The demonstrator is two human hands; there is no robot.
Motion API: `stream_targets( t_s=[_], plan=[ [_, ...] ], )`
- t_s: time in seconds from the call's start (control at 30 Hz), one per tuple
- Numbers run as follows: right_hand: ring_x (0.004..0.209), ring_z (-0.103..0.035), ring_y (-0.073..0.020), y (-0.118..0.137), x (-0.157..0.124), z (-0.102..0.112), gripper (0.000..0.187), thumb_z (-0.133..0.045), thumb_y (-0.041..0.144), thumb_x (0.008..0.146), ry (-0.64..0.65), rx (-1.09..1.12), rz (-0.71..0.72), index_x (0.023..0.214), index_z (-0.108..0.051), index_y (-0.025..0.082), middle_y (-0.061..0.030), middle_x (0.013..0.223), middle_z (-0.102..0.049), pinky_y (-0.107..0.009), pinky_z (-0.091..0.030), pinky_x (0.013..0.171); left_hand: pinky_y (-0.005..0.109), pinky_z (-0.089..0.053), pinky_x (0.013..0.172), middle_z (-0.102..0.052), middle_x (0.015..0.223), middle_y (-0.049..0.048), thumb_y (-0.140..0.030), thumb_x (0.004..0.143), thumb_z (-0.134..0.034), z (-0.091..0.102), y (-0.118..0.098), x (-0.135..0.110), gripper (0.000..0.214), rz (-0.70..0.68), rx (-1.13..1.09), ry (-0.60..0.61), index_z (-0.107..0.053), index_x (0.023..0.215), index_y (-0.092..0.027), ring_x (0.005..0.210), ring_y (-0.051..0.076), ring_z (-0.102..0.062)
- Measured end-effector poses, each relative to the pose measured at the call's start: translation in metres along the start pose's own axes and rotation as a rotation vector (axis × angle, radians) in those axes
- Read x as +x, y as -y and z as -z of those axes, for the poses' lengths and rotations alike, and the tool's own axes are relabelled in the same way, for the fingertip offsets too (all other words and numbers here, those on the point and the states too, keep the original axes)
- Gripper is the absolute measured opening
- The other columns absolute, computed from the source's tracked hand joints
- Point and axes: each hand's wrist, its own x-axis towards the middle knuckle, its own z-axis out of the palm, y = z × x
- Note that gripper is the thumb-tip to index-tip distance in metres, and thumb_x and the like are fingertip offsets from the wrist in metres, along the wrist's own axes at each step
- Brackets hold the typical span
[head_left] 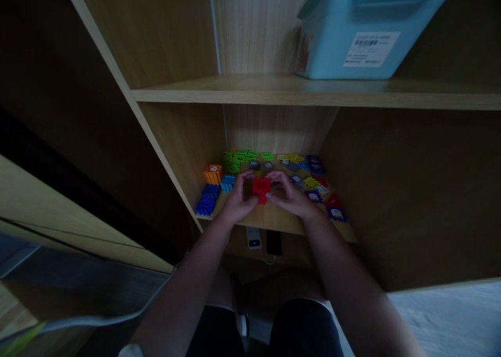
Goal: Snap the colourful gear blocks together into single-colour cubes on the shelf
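Between my two hands, just above the lower shelf, is a small stack of red interlocking toy tiles with notched edges. My left hand curves round its left side, the thumb against the lower corner. On the right side, my right hand has its thumb on the red tiles and its fingers bent over the top. Left of my hands are a light blue tile stack, an orange tile stack and dark blue tiles. Green tiles lie behind.
Loose yellow tiles and purple tiles spread along the shelf's right side. A light blue lidded bin stands on the upper shelf. Below are a white device with a cable and a black device.
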Motion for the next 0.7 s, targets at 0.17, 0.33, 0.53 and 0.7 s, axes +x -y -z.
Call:
stream_targets(
  t_s=[0.17,0.33,0.53,0.7],
  plan=[
    [0.131,-0.061,-0.0276,-0.001,0.001,0.004,0.037,-0.063,0.046,0.105,-0.016,0.03,0.035,0.138,-0.051,0.033,-0.0099,0.14,-0.061,-0.051,-0.052,0.116,0.057,-0.043,0.128,-0.06,0.149,0.0152,-0.012,0.089,-0.066,0.008,-0.011,-0.007,0.065,-0.031,0.115,0.006,-0.045,0.15,-0.022,0.144,0.03,-0.058],
    [0.134,-0.06,-0.0279,-0.007,0.002,0.007,0.047,-0.064,0.027,0.095,0.01,-0.019,0.056,0.139,-0.049,0.031,-0.0097,0.14,-0.06,-0.053,-0.049,0.119,0.056,-0.049,0.125,-0.062,0.149,0.016,-0.01,0.088,-0.066,0.012,-0.016,-0.014,0.066,-0.035,0.196,0.029,-0.047,0.15,-0.02,0.142,0.03,-0.062],
    [0.145,-0.056,-0.0293,-0.01,-0.001,0.007,0.063,-0.068,0.026,0.091,0.097,-0.051,-0.017,0.147,-0.04,0.03,-0.0123,0.15,-0.057,-0.055,-0.045,0.124,0.052,-0.057,0.118,-0.068,0.145,0.0138,-0.008,0.087,-0.067,0.011,-0.005,-0.014,0.066,0.074,0.103,0.079,-0.049,0.149,-0.022,0.134,0.027,-0.069],
    [0.151,-0.053,-0.0313,-0.005,-0.004,0.007,0.074,-0.078,0.038,0.091,0.14,-0.144,-0.079,0.152,-0.038,0.028,-0.015,0.157,-0.055,-0.054,-0.041,0.128,0.053,-0.056,0.119,-0.065,0.152,0.0153,-0.01,0.085,-0.075,0.01,0.007,-0.011,0.074,0.102,0.077,0.169,-0.047,0.152,-0.023,0.138,0.029,-0.068]
  ],
)
